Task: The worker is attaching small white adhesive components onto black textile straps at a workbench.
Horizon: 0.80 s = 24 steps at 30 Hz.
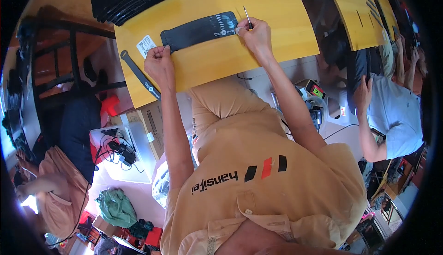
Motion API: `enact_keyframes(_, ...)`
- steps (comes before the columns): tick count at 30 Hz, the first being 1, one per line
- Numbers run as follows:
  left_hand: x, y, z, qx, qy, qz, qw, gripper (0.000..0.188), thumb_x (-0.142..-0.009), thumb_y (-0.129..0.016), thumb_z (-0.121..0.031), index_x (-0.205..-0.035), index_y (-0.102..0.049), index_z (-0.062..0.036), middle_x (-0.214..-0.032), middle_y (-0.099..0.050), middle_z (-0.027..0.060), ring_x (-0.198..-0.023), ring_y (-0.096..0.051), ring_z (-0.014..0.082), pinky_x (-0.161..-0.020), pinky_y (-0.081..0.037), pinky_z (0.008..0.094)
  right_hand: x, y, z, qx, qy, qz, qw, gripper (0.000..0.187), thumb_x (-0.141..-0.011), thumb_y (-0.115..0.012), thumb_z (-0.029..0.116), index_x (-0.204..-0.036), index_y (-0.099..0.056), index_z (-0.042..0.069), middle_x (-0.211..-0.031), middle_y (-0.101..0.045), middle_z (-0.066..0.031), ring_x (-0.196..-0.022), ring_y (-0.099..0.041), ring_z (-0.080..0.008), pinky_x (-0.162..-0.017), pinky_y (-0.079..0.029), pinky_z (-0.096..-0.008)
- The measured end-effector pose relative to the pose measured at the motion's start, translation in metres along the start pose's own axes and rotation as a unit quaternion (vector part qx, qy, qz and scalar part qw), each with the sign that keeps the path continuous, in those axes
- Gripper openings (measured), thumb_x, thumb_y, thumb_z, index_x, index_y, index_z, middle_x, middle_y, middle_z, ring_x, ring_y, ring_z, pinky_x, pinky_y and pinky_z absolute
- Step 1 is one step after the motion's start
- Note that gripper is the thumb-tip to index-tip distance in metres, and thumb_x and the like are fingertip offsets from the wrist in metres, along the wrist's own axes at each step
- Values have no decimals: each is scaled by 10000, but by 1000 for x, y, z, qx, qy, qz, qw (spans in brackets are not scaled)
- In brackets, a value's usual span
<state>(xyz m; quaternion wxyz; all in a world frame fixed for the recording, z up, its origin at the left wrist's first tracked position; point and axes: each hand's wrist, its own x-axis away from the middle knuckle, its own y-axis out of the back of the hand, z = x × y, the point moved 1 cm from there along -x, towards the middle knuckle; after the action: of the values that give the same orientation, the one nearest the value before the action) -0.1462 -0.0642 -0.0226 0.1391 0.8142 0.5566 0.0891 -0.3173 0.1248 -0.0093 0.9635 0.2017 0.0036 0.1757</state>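
Observation:
Across the yellow table lies a fanned row of overlapping black straps (196, 32), with pale printing at the right end. My left hand (160, 64) is closed, its thumb and fingers pinching the near left corner of the straps. At their right end is my right hand (256, 37), fingers curled against the strap edge. It also grips a slim tool (247, 15) with a pointed metal shaft and a dark handle; I cannot tell whether it is an awl or a small screwdriver. A single black strap (138, 73) lies left of my left hand, near a white printed label (146, 45).
A tall stack of black pieces (133, 0) sits at the table's far left. Below on the left is a white bin (123, 155) with black cables, beside a cardboard box (150, 123). A person in a light shirt (392, 112) works at another table on the right.

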Motion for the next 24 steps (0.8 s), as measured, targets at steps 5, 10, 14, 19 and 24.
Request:
enact_keyframes(5,-4,-2,-2,-28,-25,-9,999,118,-746,-655,-83,-731,-567,-6,-560,-500,0,-420,-414,61,-383,-309,200,-1,-2,1,7,13,-4,1000,56,-647,-631,62,-676,-627,15,-569,-590,-62,-528,-556,-121,-517,-438,-252)
enact_keyframes(10,-2,-1,-11,-97,4,-30,995,147,-673,-697,-105,-713,-608,5,-568,-546,48,-528,-503,147,-540,-420,287,-3,-3,0,35,14,-14,999,60,-645,-617,84,-666,-623,28,-582,-598,-91,-550,-588,-179,-561,-461,-294)
enact_keyframes(14,-6,0,-7,-111,-1,-48,993,162,-663,-704,-119,-720,-601,-7,-587,-556,58,-543,-523,179,-560,-429,306,-2,-4,4,50,13,-26,998,49,-650,-600,83,-660,-620,39,-591,-600,-100,-573,-599,-215,-582,-468,-323)
enact_keyframes(19,-1,1,-16,-136,-21,-37,990,154,-670,-693,-110,-732,-596,-7,-604,-567,70,-569,-545,195,-578,-435,315,-1,-2,7,89,33,-24,995,56,-680,-573,88,-679,-619,57,-622,-601,-143,-611,-599,-300,-614,-472,-370)
enact_keyframes(24,-7,7,1,-74,14,-9,997,132,-719,-632,-95,-790,-584,7,-635,-573,90,-583,-552,209,-584,-436,315,4,6,13,162,68,-53,983,74,-723,-566,106,-735,-617,53,-691,-599,-191,-672,-584,-364,-633,-466,-415)
